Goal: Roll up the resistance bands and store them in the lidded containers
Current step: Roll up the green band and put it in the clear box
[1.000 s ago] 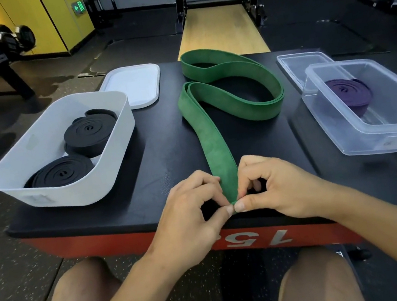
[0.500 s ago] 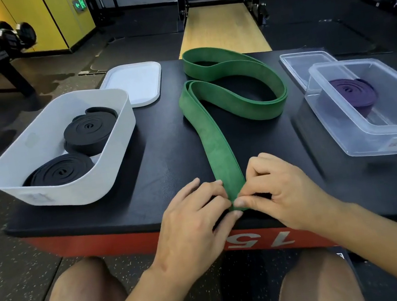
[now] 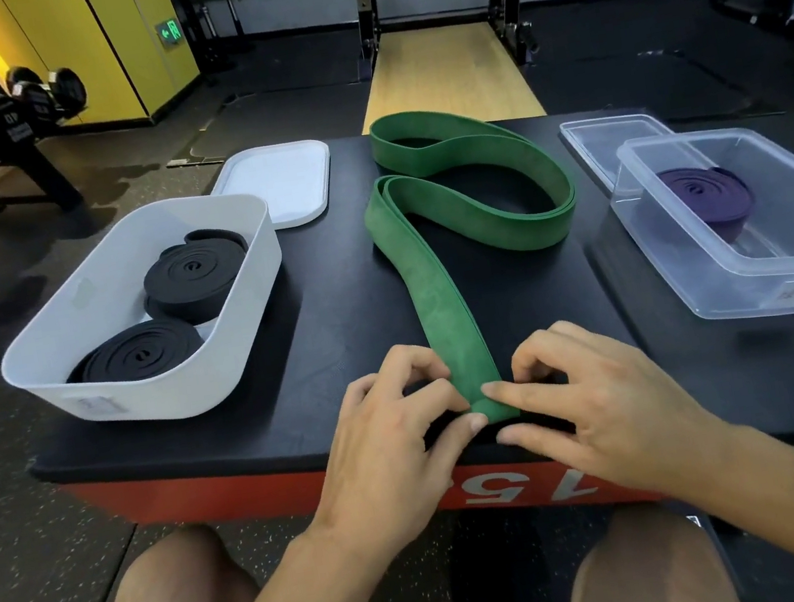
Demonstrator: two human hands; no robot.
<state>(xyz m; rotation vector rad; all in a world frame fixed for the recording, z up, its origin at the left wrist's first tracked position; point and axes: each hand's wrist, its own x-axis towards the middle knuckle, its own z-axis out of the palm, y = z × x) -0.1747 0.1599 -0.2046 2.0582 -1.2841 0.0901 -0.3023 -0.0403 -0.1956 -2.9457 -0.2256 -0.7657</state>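
Rolling green band [image 3: 442,304] end, fingers now spread.

4 bands [image 3: 435,294], 2 containers [image 3: 252,318], 2 lids [image 3: 283,183].

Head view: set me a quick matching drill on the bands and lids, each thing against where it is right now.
Things:
1. green band
2. purple band
3. black bands
4. white lid

Places:
A. inside the white tub
B. flat on the black top, behind the white tub
C. inside the clear container
D. near end pinched by left hand and right hand

Pairs: 1-D, 2-C, 3-A, 4-B
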